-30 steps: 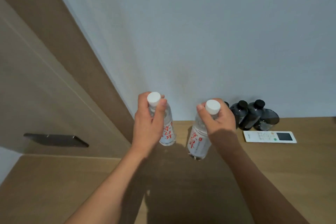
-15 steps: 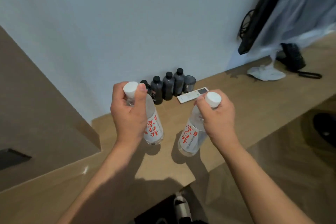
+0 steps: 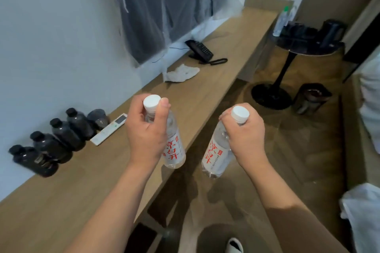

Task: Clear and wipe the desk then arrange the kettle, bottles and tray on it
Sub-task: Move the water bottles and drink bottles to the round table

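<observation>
My left hand [image 3: 147, 131] grips a clear water bottle [image 3: 173, 148] with a white cap and red lettering by its neck, held above the front edge of the long wooden desk [image 3: 205, 98]. My right hand [image 3: 245, 135] grips a second such bottle [image 3: 216, 154] by the neck, out past the desk edge over the floor. Several dark bottles [image 3: 61, 135] stand in a row against the wall at the left. A black kettle [image 3: 332, 32] and a dark tray [image 3: 296, 31] sit on a round side table [image 3: 304, 47] at the far right.
On the desk lie a white remote [image 3: 109, 129], a crumpled white cloth [image 3: 181, 73] and a black telephone [image 3: 200, 50]. A plastic-covered dark screen [image 3: 164, 6] hangs on the wall. A green-capped bottle [image 3: 282, 19] stands on the side table, a black bin [image 3: 310, 96] beside its base.
The view has swung right, from the wall corner to along the desk. Both hands, still holding their bottles, have shifted right; the right one now hangs past the desk edge.
</observation>
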### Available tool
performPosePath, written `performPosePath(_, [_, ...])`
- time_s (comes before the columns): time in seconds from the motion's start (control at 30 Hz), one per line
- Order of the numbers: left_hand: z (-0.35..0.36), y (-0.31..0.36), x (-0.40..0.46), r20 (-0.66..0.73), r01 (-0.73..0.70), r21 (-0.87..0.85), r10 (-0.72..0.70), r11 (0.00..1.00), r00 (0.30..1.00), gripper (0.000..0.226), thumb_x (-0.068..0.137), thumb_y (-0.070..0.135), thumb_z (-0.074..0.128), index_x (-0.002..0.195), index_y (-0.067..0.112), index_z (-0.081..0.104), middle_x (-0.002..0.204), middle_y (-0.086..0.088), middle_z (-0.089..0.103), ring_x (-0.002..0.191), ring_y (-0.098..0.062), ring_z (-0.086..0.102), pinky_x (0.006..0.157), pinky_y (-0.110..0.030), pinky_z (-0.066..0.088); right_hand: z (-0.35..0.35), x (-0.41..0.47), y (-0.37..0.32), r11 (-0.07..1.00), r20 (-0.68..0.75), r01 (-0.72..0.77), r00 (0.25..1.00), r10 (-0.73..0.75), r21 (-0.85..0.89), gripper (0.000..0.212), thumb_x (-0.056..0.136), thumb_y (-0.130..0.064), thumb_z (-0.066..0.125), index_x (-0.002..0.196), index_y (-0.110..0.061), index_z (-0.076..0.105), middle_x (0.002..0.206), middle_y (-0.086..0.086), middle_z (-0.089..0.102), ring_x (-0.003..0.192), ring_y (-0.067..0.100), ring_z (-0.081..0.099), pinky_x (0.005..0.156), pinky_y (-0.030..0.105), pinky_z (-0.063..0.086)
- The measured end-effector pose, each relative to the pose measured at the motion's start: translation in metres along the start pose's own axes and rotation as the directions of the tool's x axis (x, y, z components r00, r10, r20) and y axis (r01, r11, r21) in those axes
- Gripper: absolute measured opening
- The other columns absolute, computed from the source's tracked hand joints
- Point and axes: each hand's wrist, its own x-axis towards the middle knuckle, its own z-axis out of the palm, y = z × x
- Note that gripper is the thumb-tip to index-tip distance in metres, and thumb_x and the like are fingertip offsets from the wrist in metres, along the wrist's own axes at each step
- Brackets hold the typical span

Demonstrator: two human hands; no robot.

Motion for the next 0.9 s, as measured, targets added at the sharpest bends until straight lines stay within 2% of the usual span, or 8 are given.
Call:
performPosePath(0.13, [0.111,0.018,-0.001,0.062,0.002,-0.087,0.003,0.996,0.998,0.038,0.097,0.036,0.060,0.097,-0.002,0.061,0.087,0.003,0.066,0.081,-0.001,0.061,0.071,-0.011,0.045,-0.089,0.050,0.035,0.999,-0.116,-0.018,0.993,0.013,-0.042,0.012,0.083,-0.013,0.067,0.082,-0.003,0.061,0.076,0.001,0.064,0.067,0.000,0.056,0.059,0.007,0.040])
performPosePath(0.3, [0.228,0.040,0.000,0.149,-0.027,-0.166,0.052,0.986,0.987,0.022,0.099,0.028,0.061,0.091,0.007,0.063,0.088,-0.008,0.068,0.081,-0.008,0.062,0.075,-0.023,0.049,-0.180,0.101,0.071,0.995,-0.228,-0.068,0.972,0.051,-0.068,0.011,0.089,-0.019,0.065,0.084,-0.015,0.056,0.076,-0.008,0.060,0.073,-0.007,0.058,0.058,0.003,0.042])
performPosePath(0.4, [0.282,0.053,0.000,0.212,-0.036,-0.216,0.082,0.976,0.974,0.023,0.097,0.030,0.061,0.089,0.009,0.062,0.088,-0.015,0.067,0.081,-0.016,0.064,0.074,-0.027,0.050,-0.217,0.124,0.083,0.991,-0.249,-0.090,0.967,0.063,-0.099,0.011,0.091,-0.022,0.064,0.085,-0.022,0.054,0.077,-0.010,0.060,0.078,-0.006,0.060,0.059,0.002,0.042])
performPosePath(0.5, [0.328,0.057,0.003,0.262,-0.042,-0.260,0.113,0.965,0.958,0.028,0.096,0.033,0.060,0.089,0.007,0.062,0.087,-0.013,0.067,0.080,-0.022,0.065,0.074,-0.033,0.051,-0.242,0.152,0.097,0.988,-0.289,-0.105,0.955,0.069,-0.112,0.012,0.091,-0.023,0.064,0.085,-0.024,0.054,0.077,-0.010,0.061,0.077,-0.002,0.061,0.059,0.006,0.042])
performPosePath(0.7, [0.413,0.040,0.022,0.349,-0.007,-0.295,0.114,0.956,0.930,0.023,0.094,0.032,0.059,0.086,0.011,0.063,0.082,-0.008,0.069,0.076,-0.017,0.065,0.070,-0.024,0.051,-0.268,0.221,0.137,0.980,-0.343,-0.123,0.937,0.063,-0.157,0.013,0.088,-0.026,0.068,0.091,-0.015,0.060,0.080,-0.006,0.064,0.076,0.004,0.063,0.061,0.008,0.043])
performPosePath(0.77, [0.447,0.028,0.036,0.357,0.004,-0.295,0.106,0.955,0.928,0.024,0.093,0.033,0.059,0.085,0.011,0.063,0.082,-0.006,0.068,0.076,-0.016,0.066,0.068,-0.024,0.051,-0.275,0.253,0.152,0.979,-0.352,-0.147,0.932,0.090,-0.139,0.012,0.088,-0.025,0.067,0.091,-0.015,0.061,0.081,-0.004,0.066,0.077,0.007,0.065,0.064,0.016,0.048])
performPosePath(0.83, [0.483,0.017,0.053,0.360,0.031,-0.300,0.083,0.953,0.929,0.031,0.092,0.038,0.059,0.086,0.008,0.062,0.082,-0.006,0.069,0.076,-0.020,0.067,0.069,-0.029,0.054,-0.280,0.290,0.166,0.978,-0.366,-0.182,0.921,0.132,-0.105,0.010,0.088,-0.025,0.066,0.091,-0.016,0.062,0.080,-0.004,0.065,0.077,0.009,0.065,0.065,0.021,0.048])
performPosePath(0.9, [0.520,0.005,0.076,0.367,0.045,-0.302,0.072,0.952,0.927,0.038,0.090,0.042,0.059,0.087,0.005,0.062,0.082,-0.006,0.069,0.077,-0.022,0.066,0.070,-0.033,0.054,-0.283,0.330,0.177,0.975,-0.368,-0.191,0.920,0.138,-0.111,0.008,0.089,-0.023,0.065,0.087,-0.018,0.060,0.077,-0.005,0.063,0.074,0.010,0.064,0.063,0.019,0.045])
